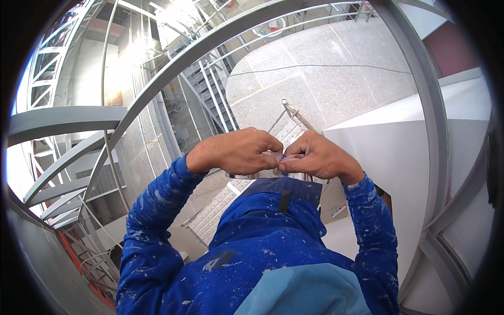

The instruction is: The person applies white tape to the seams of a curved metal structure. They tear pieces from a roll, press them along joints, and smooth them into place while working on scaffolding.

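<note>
- Hands meet at chest height: left hand (pixel 236 151) and right hand (pixel 320 156) are drawn together, fingertips pinched on one small object (pixel 281 157) between them, seemingly bluish, too small and hidden to name.
- Sleeves of a paint-spattered blue jacket (pixel 252 247) rise from the lower edge; its collar sits just under the knuckles.
- Step in hand, as I judge it: fine fingertip work on that small piece, both hands closed on it.
- Next move likely calls for a steady pinch, since grey curved railings (pixel 173 68), a metal ladder (pixel 220 210) and floor far below mean a dropped piece falls away.
</note>
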`<state>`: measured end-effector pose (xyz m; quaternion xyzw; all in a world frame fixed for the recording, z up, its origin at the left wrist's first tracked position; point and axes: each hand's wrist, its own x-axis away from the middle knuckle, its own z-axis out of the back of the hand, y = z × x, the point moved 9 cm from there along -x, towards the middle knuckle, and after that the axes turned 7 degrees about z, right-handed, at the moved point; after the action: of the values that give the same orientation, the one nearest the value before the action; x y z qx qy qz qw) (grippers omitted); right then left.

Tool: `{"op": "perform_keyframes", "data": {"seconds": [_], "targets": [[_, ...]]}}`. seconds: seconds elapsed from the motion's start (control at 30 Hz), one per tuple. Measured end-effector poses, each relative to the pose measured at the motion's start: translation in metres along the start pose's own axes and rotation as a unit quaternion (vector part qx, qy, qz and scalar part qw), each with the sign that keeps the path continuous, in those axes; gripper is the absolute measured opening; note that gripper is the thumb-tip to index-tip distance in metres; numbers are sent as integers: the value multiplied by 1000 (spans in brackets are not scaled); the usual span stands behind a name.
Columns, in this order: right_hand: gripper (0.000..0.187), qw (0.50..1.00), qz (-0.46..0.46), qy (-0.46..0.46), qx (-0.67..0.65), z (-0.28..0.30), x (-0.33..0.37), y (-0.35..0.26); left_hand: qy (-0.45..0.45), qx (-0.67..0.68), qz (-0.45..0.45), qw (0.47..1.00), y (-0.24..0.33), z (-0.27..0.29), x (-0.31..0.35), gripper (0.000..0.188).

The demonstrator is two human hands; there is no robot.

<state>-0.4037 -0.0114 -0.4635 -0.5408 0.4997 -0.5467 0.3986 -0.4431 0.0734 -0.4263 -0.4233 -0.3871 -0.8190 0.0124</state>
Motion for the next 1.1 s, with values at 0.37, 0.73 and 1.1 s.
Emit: {"op": "perform_keyframes", "data": {"seconds": [0.37, 0.73, 1.1], "targets": [[34, 996, 62, 67, -24, 1, 7, -5, -74, 132, -41, 988, -9, -4, -6, 31], [36, 997, 27, 10, -72, -3, 3, 3, -78, 70, -52, 993, -4, -3, -1, 28], [28, 969, 60, 165, -176, 10, 15, 7, -69, 154, -63, 984, -23, 9, 0, 23]]}}
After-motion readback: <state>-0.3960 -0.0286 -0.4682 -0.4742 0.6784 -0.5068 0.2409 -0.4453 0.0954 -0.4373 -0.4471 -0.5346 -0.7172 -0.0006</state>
